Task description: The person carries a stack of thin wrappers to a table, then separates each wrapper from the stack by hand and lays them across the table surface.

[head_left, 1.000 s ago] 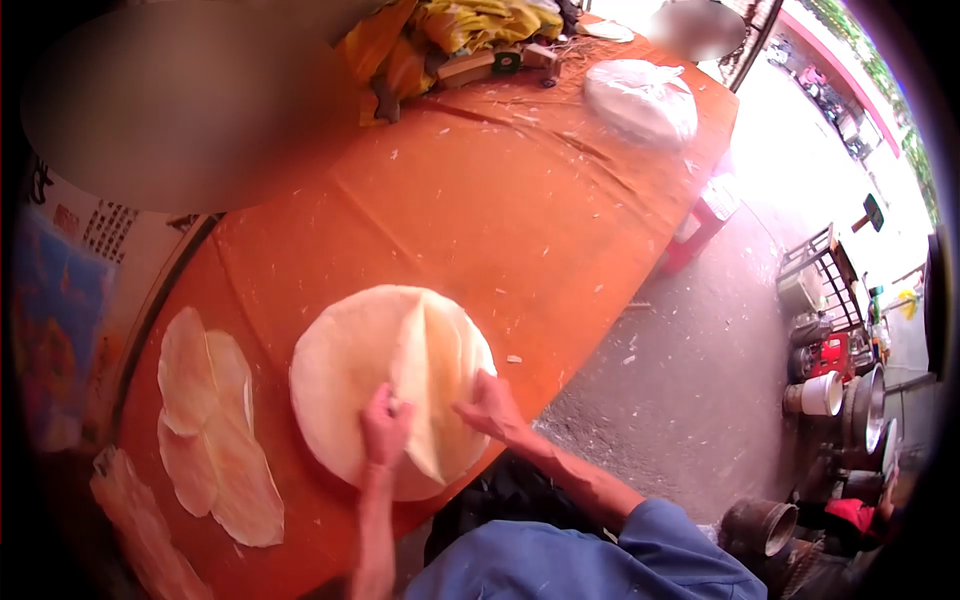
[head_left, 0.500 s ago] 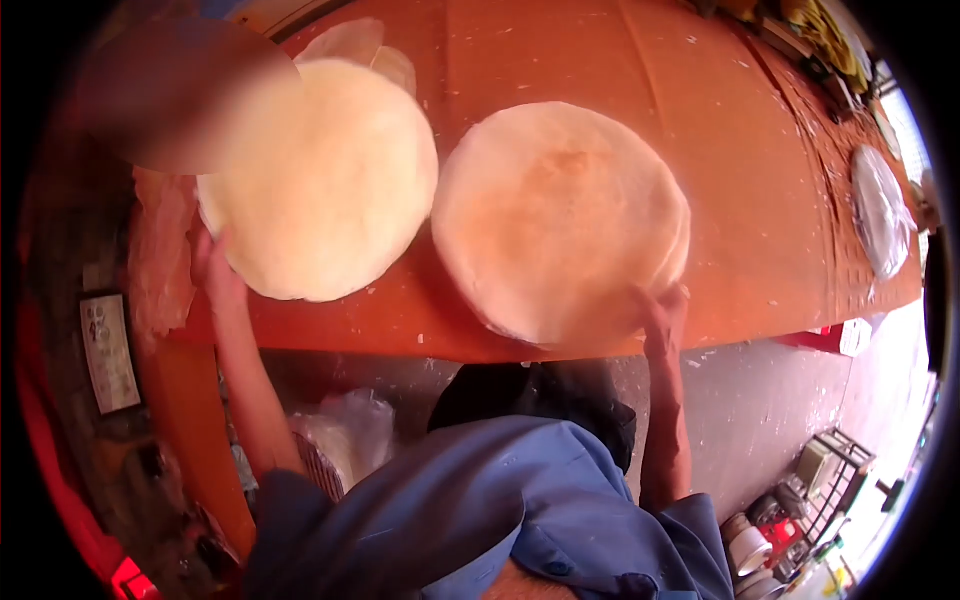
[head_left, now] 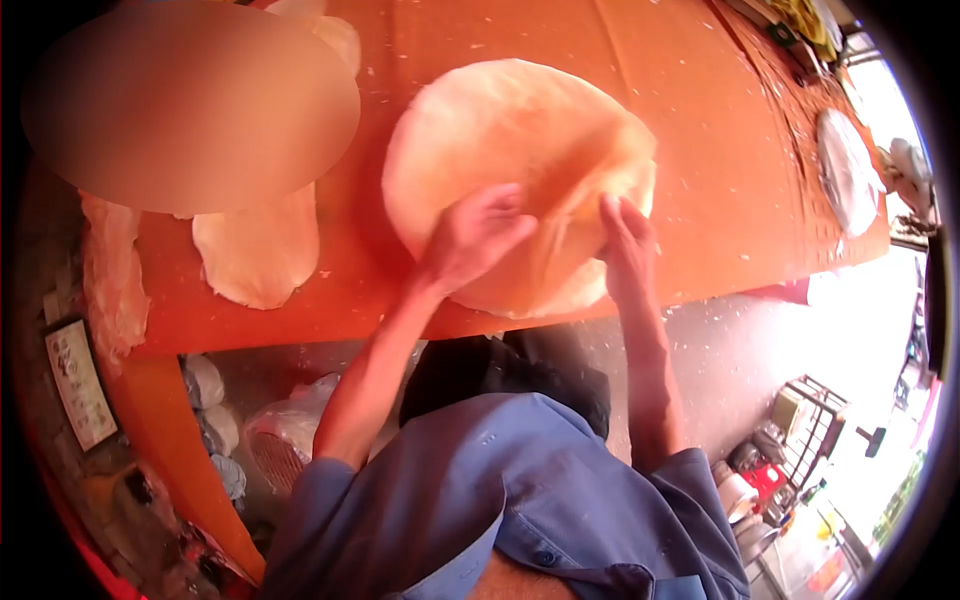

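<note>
Orange table (head_left: 740, 200) carried a round pale sheet (head_left: 460, 130) at the front edge, an oblong sheet (head_left: 258, 250) left of it, crumpled strip (head_left: 115, 275) further left, white bundle (head_left: 848, 175) near right end.

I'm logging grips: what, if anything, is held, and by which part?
The right hand seems to pinch the round sheet by a raised fold, right of centre; the left hand, open, holds nothing.

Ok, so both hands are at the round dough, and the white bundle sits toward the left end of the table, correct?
Not quite: the head view shows the white bundle toward the right end of the table. The left hand and right hand are indeed at the round dough.
</note>
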The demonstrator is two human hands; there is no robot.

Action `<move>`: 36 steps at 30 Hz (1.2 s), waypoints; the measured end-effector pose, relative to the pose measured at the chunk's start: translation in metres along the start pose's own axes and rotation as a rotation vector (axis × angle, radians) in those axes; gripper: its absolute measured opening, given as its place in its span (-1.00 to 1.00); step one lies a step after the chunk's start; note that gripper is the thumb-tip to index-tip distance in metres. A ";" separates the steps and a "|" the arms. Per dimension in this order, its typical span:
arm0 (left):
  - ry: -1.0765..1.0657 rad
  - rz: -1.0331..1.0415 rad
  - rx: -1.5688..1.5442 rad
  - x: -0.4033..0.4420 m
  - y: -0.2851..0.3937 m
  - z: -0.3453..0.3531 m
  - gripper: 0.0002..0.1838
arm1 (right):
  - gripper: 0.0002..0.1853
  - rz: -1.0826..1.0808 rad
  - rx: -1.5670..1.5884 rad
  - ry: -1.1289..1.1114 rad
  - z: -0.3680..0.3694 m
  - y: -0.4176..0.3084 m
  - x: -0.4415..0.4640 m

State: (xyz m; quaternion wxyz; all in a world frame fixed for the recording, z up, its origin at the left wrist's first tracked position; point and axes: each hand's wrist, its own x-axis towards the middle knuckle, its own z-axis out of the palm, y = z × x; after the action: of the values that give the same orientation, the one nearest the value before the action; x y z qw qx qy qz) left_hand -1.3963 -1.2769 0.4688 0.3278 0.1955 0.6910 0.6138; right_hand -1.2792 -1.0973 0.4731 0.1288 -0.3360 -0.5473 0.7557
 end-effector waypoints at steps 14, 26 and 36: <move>-0.279 -0.193 -0.268 0.038 -0.024 0.051 -0.62 | -0.47 0.018 -0.068 0.129 -0.032 0.017 -0.009; -0.208 -0.115 -0.001 0.040 -0.032 0.057 -0.71 | -0.46 0.070 -0.209 0.189 -0.036 0.033 -0.005; -0.110 0.020 0.275 0.066 0.036 0.015 -0.72 | -0.59 -0.039 -0.183 0.167 -0.039 0.020 -0.009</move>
State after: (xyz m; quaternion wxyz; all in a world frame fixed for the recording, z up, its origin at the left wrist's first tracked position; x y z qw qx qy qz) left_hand -1.4374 -1.2158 0.4893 0.3291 0.2790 0.7475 0.5050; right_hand -1.2435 -1.0808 0.4515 0.1573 -0.3976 -0.6077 0.6693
